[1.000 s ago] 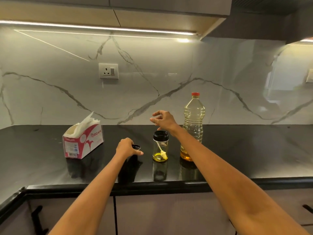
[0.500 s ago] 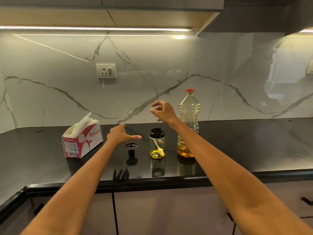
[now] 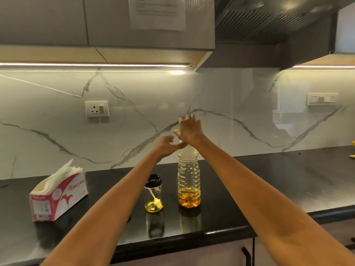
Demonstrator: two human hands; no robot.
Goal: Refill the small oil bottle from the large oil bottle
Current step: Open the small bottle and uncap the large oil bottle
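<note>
Centrally, large oil bottle [image 3: 189, 181]: upright on black counter [image 3: 269, 179], small oil bottle [image 3: 153, 196] just left.
Right hand [image 3: 189, 129]: fingers curled over the bottle's top, apparently gripping.
Left hand [image 3: 166, 145]: fingers loosely spread beside the neck.
Backsplash: marble wall [image 3: 240, 112], socket [image 3: 97, 109] upper left.
Lower left: tissue box [image 3: 59, 196].

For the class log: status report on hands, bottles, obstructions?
Both hands at large oil bottle top: right hand over cap, left hand at neck; grip unclear. Small oil bottle upright beside it. Nothing blocking.

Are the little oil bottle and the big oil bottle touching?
Apart. The head view shows black counter between the little oil bottle and big oil bottle.
</note>
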